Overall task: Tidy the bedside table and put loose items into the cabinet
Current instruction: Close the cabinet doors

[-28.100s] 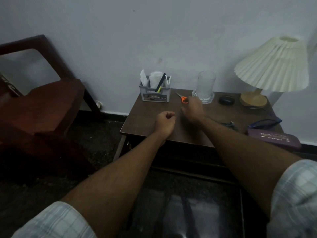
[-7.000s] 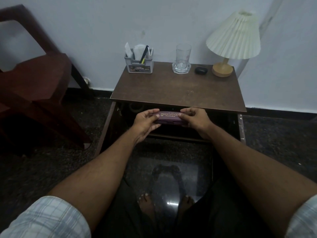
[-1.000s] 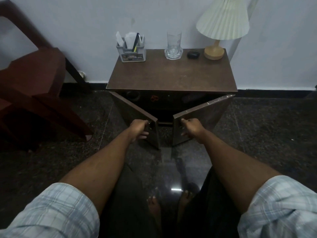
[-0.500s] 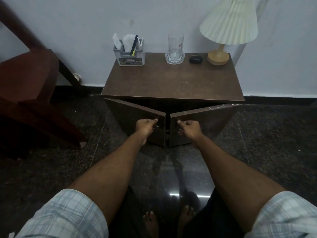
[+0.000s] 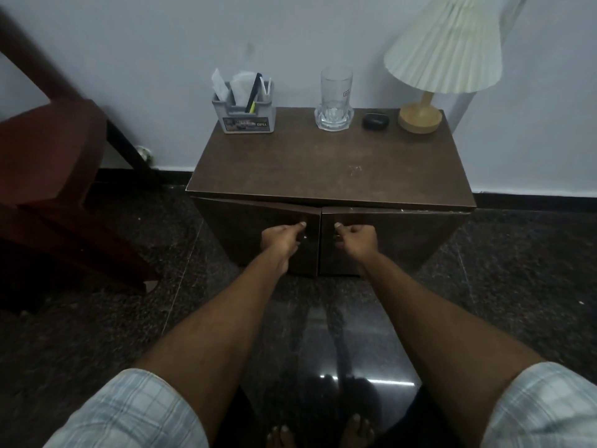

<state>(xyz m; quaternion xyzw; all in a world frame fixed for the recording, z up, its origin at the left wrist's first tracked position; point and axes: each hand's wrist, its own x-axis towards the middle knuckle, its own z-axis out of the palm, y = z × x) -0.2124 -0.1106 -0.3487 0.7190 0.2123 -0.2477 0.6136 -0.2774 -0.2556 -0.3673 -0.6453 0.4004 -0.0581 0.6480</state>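
- Nearby, two bare feet (image 5: 319, 431) stand on the dark, shiny floor (image 5: 484, 302). Only the toes show.
- Two arms come out of checked sleeves (image 5: 129, 412) and reach forward, side by side.
- The left hand (image 5: 281, 236) curls round the left knob (image 5: 304, 237). The right hand (image 5: 355, 237) curls round the right knob (image 5: 337, 237). The hands are close together but do not touch.
- Fingers cover almost all of both knobs, so their shape is hard to see.
- The left door (image 5: 245, 231) and right door (image 5: 407, 237) nearly meet, with a thin dark line between them. The left door seems to stick out a little at its inner edge.
- I think this is the closing step, close to the end of the job. Next comes a soft push on both doors until they sit flat. Then the hands can let go.
- The cabinet (image 5: 445, 224) sits under the table (image 5: 323, 169) top. Its inside is hidden, so I cannot tell what is in there.
- A holder (image 5: 247, 116), a glass (image 5: 336, 92), a small black case (image 5: 375, 121) and a lamp (image 5: 442, 46) stand along the back of the top, by the wall.
- Pens and papers seem to poke out of the holder, but they are too small to be sure.
- The lamp's top is cut off. A dark chair (image 5: 48, 176) at the left is cut off too.
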